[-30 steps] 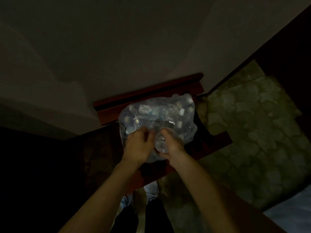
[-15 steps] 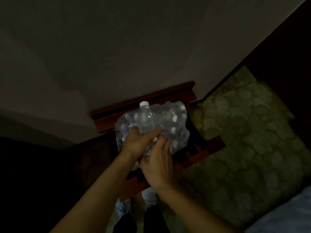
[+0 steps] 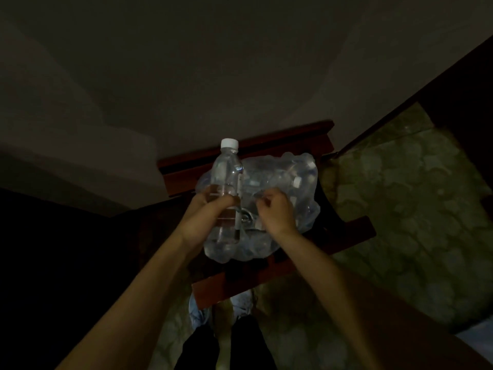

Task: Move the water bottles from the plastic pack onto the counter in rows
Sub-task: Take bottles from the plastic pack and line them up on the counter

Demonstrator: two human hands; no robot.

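Clear bottle (image 3: 225, 190) in left hand (image 3: 202, 220) — fingers wrapped round.

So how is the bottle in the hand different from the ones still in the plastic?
The clear water bottle with a white cap is out in the open, gripped by the left hand; the bottles in the crinkly clear plastic pack are still wrapped and lie bunched together. The held one shows whole; theirs are mostly just caps. All have white caps.
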